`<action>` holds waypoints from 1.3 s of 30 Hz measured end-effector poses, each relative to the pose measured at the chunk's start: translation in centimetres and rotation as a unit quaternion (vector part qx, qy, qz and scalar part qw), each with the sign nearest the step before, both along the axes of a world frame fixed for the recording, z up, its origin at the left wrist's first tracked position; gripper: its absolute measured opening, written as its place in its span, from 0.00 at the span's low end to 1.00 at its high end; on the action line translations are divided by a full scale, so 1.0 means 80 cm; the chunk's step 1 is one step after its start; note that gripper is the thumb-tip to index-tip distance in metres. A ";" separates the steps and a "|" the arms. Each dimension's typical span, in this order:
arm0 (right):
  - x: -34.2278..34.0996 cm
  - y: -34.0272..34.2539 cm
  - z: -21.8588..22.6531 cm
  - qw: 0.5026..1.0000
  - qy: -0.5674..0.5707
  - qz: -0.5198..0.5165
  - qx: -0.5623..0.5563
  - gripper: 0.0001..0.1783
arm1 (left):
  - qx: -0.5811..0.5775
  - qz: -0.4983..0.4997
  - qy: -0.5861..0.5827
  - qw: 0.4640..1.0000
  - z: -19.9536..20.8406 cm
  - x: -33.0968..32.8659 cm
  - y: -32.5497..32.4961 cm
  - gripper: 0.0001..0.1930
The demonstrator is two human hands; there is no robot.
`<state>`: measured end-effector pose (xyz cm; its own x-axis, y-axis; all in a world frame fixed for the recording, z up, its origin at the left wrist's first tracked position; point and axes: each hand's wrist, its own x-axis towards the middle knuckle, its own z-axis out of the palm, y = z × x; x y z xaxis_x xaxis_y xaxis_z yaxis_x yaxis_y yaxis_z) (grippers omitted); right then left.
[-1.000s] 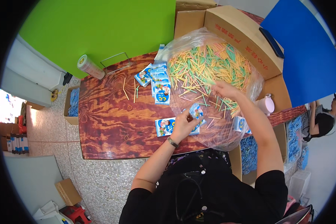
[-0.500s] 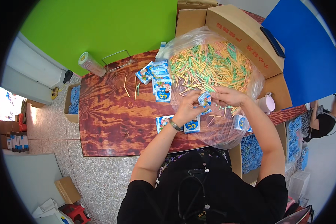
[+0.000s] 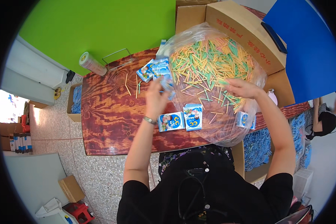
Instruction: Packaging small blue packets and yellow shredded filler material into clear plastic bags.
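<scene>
1. Packet (image 3: 169, 86), blurred, is pinched in the fingers of the left hand (image 3: 156, 99) just at the near end of the packet pile (image 3: 161, 68) – hand and packet cover part of that pile.
2. The right hand (image 3: 242, 88) has its fingertips closed on some green sticks (image 3: 222, 81); blur hides how many.
3. Beyond that hand, the stick heap (image 3: 209, 63) lies on clear plastic (image 3: 222, 137), which spreads toward the table's near edge.
4. Two packets (image 3: 193, 117) lie flat side by side on the table (image 3: 106, 123), nearer the person; a lone packet (image 3: 246, 120) lies at the right under the plastic.
5. A carton (image 3: 246, 35) walls off the heap's far and right sides; a blue board (image 3: 310, 52) stands behind it. A pink cup (image 3: 272, 97) is partly hidden by the right forearm.
6. Leftward are loose sticks (image 3: 128, 85), rubber bands (image 3: 128, 133), a wire rack (image 3: 117, 59) and a canister (image 3: 92, 63) – all well apart from the right hand.
</scene>
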<state>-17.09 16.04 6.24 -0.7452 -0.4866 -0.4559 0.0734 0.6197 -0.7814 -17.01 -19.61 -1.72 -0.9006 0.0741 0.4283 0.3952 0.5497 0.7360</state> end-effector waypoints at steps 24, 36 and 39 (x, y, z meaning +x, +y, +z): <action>0.020 -0.097 -0.131 0.759 0.147 0.221 0.595 0.12 | 0.169 -0.151 -0.161 0.960 -0.032 0.126 0.086 0.11; 0.030 -0.056 -0.081 0.843 0.274 0.187 0.423 0.12 | 0.062 -0.096 -0.041 0.993 -0.023 0.117 0.081 0.09; 0.031 -0.086 0.024 0.918 0.191 0.191 0.289 0.10 | 0.061 -0.113 -0.020 0.992 -0.030 0.113 0.072 0.08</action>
<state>-14.62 9.15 8.15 -0.7301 -0.5046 -0.4609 -0.4469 0.8627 -0.2367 -7.97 -13.86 -4.15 -0.8833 0.2254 0.4110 0.4674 0.3565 0.8090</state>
